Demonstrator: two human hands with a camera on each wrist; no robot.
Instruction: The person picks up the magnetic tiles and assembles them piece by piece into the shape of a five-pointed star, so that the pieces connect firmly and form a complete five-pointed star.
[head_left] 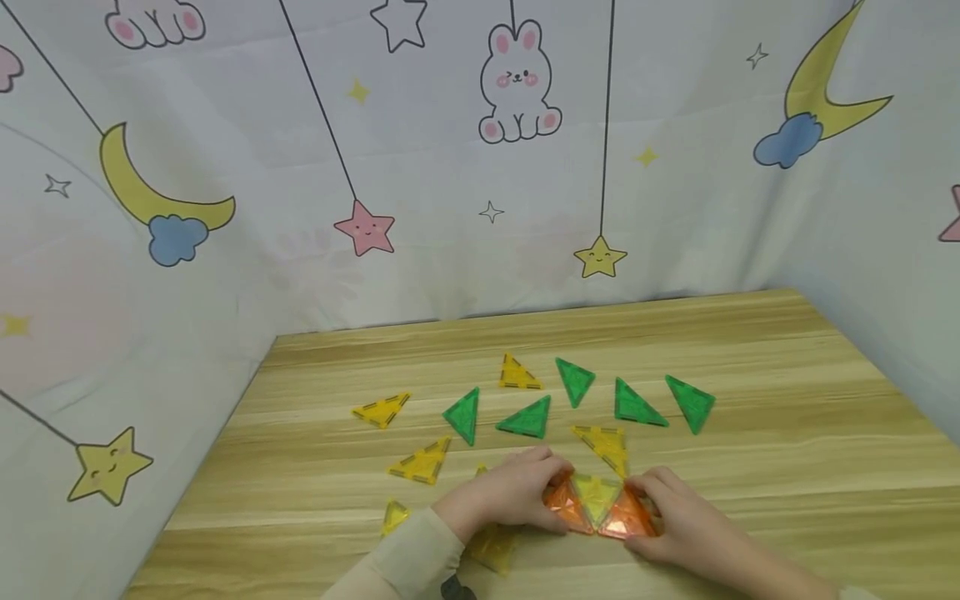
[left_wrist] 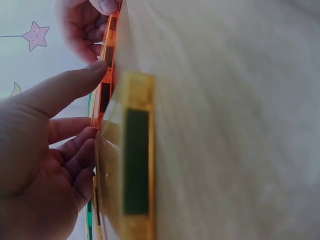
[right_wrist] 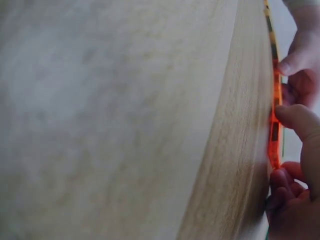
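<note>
Two orange translucent triangle tiles lie flat on the table, a left one (head_left: 567,508) and a right one (head_left: 628,518). Between them sits a pale yellow triangle tile (head_left: 597,496), point toward me, edges meeting theirs. My left hand (head_left: 517,490) pinches the left orange tile between thumb and fingers. At the other end, my right hand (head_left: 678,523) holds the right orange tile the same way. In the left wrist view the orange row (left_wrist: 106,85) appears edge-on, with a yellow tile (left_wrist: 135,160) close to the camera. The right wrist view also has the orange edge (right_wrist: 275,125).
Beyond the hands lie several green triangle tiles (head_left: 527,418) and yellow ones (head_left: 420,461). One yellow tile (head_left: 606,446) touches or nearly touches the row's far side. More yellow tiles (head_left: 491,548) are partly hidden by my left arm. A patterned curtain (head_left: 450,167) surrounds the wooden table (head_left: 787,417).
</note>
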